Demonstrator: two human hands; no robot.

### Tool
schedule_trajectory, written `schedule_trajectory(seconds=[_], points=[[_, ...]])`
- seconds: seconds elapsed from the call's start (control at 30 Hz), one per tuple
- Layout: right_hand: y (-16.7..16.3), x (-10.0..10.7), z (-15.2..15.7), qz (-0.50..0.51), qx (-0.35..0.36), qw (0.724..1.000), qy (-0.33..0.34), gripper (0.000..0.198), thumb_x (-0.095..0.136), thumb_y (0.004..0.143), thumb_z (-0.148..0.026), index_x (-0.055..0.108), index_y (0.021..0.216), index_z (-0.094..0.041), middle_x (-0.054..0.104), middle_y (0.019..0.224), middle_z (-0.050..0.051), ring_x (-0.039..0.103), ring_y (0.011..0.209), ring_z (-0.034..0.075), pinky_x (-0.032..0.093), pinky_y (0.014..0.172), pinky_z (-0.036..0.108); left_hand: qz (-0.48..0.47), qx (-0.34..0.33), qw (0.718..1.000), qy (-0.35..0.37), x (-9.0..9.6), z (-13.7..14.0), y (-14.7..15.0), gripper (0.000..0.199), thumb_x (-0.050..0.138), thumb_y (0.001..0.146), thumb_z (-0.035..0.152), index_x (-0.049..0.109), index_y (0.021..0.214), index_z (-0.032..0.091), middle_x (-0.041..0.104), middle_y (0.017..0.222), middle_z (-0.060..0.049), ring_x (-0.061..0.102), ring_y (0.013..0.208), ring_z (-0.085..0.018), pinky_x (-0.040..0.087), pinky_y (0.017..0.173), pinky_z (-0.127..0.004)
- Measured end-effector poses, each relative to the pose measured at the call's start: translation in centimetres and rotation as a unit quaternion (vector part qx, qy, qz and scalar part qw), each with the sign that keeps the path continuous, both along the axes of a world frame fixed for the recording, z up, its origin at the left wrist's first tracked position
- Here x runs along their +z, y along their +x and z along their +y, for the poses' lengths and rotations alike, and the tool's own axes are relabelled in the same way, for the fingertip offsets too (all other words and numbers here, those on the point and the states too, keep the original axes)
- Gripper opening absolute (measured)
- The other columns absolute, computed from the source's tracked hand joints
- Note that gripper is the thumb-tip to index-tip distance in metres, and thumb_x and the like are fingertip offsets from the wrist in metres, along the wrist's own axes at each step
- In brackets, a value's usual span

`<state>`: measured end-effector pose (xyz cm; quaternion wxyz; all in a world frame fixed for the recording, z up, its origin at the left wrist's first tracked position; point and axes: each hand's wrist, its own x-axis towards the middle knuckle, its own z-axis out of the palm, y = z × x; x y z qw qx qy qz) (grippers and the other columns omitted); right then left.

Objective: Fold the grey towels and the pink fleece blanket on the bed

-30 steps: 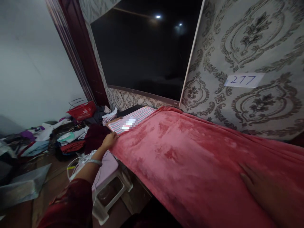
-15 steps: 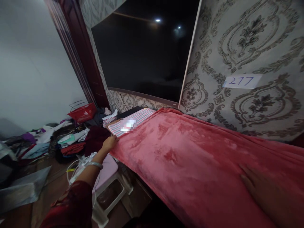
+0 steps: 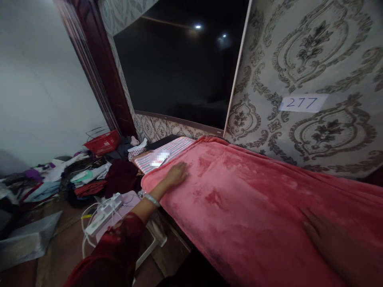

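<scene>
Right hand (image 3: 332,241): fingers spread | left hand (image 3: 176,175): grip, I can't tell | dragging could rumple plush blanket (image 3: 239,207)

"Any writing you can read?"
"277, in blue on a white paper slip (image 3: 303,103), right of the television (image 3: 182,71), on the patterned wallpaper (image 3: 314,48)."
"And the red basket (image 3: 98,146)?"
"Below and left of the television; its white marking is too blurred."
"On the television itself?"
"A lower-frame mark, too small to read."
</scene>
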<state>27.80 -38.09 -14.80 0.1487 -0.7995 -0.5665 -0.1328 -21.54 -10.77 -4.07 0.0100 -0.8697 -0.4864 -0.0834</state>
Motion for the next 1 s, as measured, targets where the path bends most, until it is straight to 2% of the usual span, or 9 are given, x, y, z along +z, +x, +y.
schedule_trajectory(seconds=[0.1, 0.23, 0.43, 0.6, 0.77, 0.9, 1.0], points=[[-0.7, 1.1, -0.1, 0.007, -0.005, 1.0, -0.014, 0.076, 0.019, 0.086, -0.055, 0.065, 0.132, -0.014, 0.063, 0.135, 0.016, 0.057, 0.126, 0.034, 0.046, 0.105, 0.055, -0.001, -0.033, 0.999, -0.02, -1.4, 1.5, 4.1, 0.066, 0.045, 0.097, 0.051, 0.037, 0.154, 0.019, 0.032, 0.163, -0.014, 0.028, 0.151, -0.027, 0.024, 0.123, -0.046], [-0.8, 1.8, -0.1, 0.013, -0.003, 0.999, -0.033, 0.078, 0.018, 0.086, -0.056, 0.067, 0.129, -0.013, 0.063, 0.135, 0.015, 0.057, 0.127, 0.033, 0.042, 0.111, 0.051, 0.001, -0.016, 0.999, -0.029, -2.9, 2.6, 6.1, 0.066, 0.038, 0.099, 0.055, 0.036, 0.155, 0.02, 0.03, 0.163, -0.015, 0.025, 0.152, -0.032, 0.019, 0.121, -0.06], [0.8, -0.5, 0.2, 0.023, -0.001, 1.0, -0.017, 0.072, 0.024, 0.086, -0.053, 0.065, 0.133, -0.017, 0.061, 0.138, 0.013, 0.054, 0.131, 0.033, 0.047, 0.106, 0.053, 0.0, 0.018, 1.0, 0.001, -3.5, 2.0, 5.8, 0.062, 0.035, 0.101, 0.054, 0.04, 0.154, 0.023, 0.032, 0.163, -0.012, 0.025, 0.152, -0.029, 0.017, 0.123, -0.055], [1.3, -1.7, 0.4, 0.027, 0.012, 0.999, -0.025, 0.07, 0.023, 0.091, -0.049, 0.056, 0.142, -0.015, 0.055, 0.145, 0.015, 0.049, 0.136, 0.033, 0.045, 0.104, 0.056, -0.002, 0.055, 0.998, 0.032, -3.6, 1.9, 6.1, 0.061, 0.032, 0.101, 0.053, 0.042, 0.152, 0.021, 0.032, 0.162, -0.016, 0.023, 0.152, -0.034, 0.016, 0.12, -0.062], [-0.2, -0.6, 0.4, 0.022, -0.016, 1.0, -0.012, 0.064, 0.023, 0.096, -0.047, 0.052, 0.145, -0.02, 0.052, 0.149, 0.012, 0.046, 0.138, 0.031, 0.04, 0.109, 0.057, 0.007, 0.08, 0.996, 0.035, -3.6, 2.6, 6.4, 0.061, 0.035, 0.101, 0.053, 0.042, 0.152, 0.022, 0.032, 0.162, -0.015, 0.024, 0.151, -0.034, 0.02, 0.119, -0.06], [-1.6, 0.8, 0.4, 0.03, -0.041, 0.999, -0.019, 0.059, 0.025, 0.099, -0.045, 0.052, 0.146, -0.022, 0.05, 0.151, 0.009, 0.045, 0.139, 0.03, 0.039, 0.11, 0.054, -0.02, 0.108, 0.992, 0.066, -3.3, 2.6, 6.5, 0.056, 0.033, 0.102, 0.045, 0.046, 0.147, 0.014, 0.039, 0.157, -0.02, 0.03, 0.147, -0.033, 0.026, 0.117, -0.056], [-2.4, 1.7, 0.3, 0.033, -0.048, 0.998, -0.017, 0.057, 0.025, 0.1, -0.042, 0.051, 0.147, -0.021, 0.048, 0.153, 0.008, 0.044, 0.139, 0.028, 0.037, 0.113, 0.05, -0.034, 0.119, 0.989, 0.082, -2.9, 2.4, 6.4, 0.053, 0.029, 0.102, 0.037, 0.048, 0.144, 0.009, 0.042, 0.153, -0.023, 0.033, 0.145, -0.035, 0.029, 0.114, -0.058]])
